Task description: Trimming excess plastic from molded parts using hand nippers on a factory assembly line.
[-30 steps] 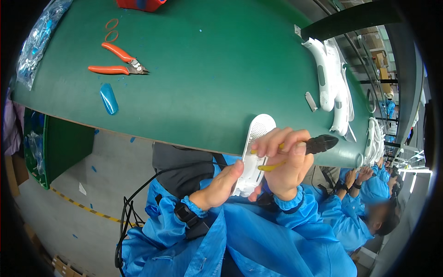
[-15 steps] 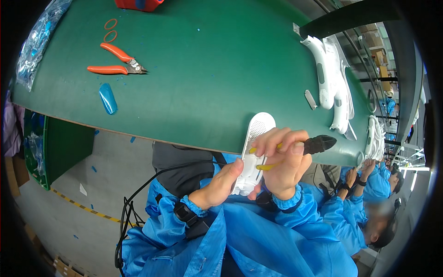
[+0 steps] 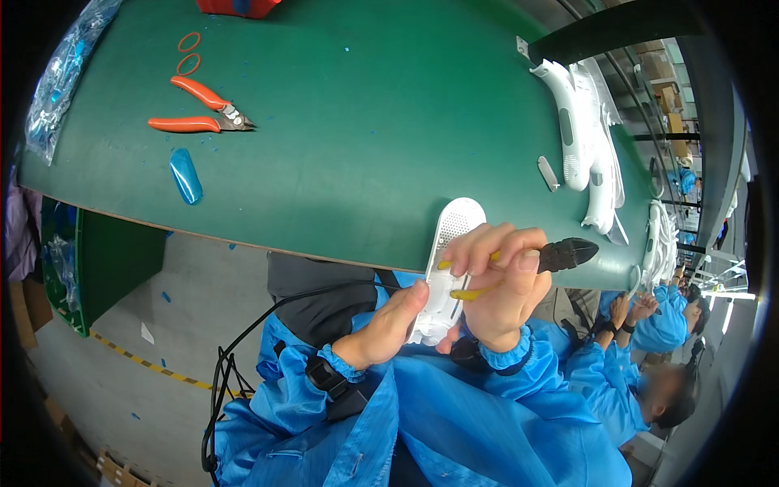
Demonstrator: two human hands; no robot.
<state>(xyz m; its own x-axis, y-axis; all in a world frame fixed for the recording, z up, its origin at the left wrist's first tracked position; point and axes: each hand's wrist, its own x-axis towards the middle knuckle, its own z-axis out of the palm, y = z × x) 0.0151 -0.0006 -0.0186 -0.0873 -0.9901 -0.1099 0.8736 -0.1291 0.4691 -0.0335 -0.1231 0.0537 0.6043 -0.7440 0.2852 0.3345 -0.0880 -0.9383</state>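
A long workbench topped with a dark green mat (image 3: 365, 122) fills the upper view, its near edge curving across the middle. Below it lies a grey concrete floor (image 3: 203, 300) crossed by a yellow-and-black striped line (image 3: 146, 363) and dotted with small blue scraps. A green bin (image 3: 97, 268) sits under the bench at left. At the far right — bright, window-like light (image 3: 730, 280).
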